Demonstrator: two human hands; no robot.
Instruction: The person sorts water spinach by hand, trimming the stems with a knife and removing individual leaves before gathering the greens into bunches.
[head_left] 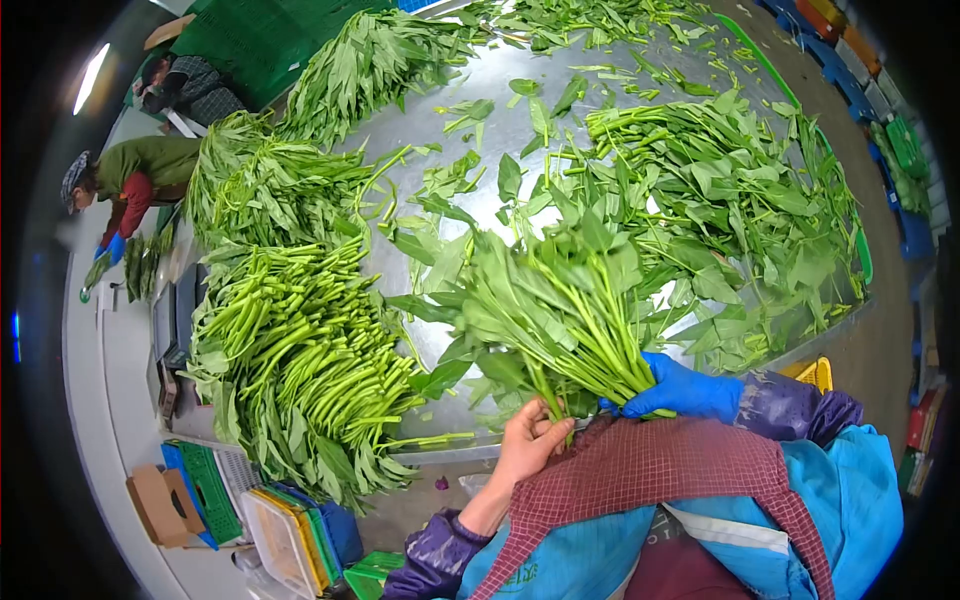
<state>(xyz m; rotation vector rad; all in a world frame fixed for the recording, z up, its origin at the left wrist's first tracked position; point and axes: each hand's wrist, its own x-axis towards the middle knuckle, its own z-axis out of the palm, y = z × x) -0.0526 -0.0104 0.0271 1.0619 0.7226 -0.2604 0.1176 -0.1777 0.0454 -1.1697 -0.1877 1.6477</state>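
My right hand [690,389], in a blue glove, is closed around the stem ends of a bunch of water spinach [560,310]. The leafy end of the bunch points away from me over the metal table [425,340]. My bare left hand [530,440] pinches a water spinach stem [545,388] at the near side of the bunch, just in front of my checked apron [650,460]. Left of my hands lies a thick stack of water spinach [300,340] with its cut ends toward me. A loose heap of water spinach [720,190] spreads on the right.
More stacked greens [370,70] lie at the far left. Loose leaves are scattered over the table, which has a green edge [860,250] on the right. Crates [290,530] and a cardboard box [160,505] stand lower left. A co-worker [140,180] in blue gloves bends beyond the table's left side.
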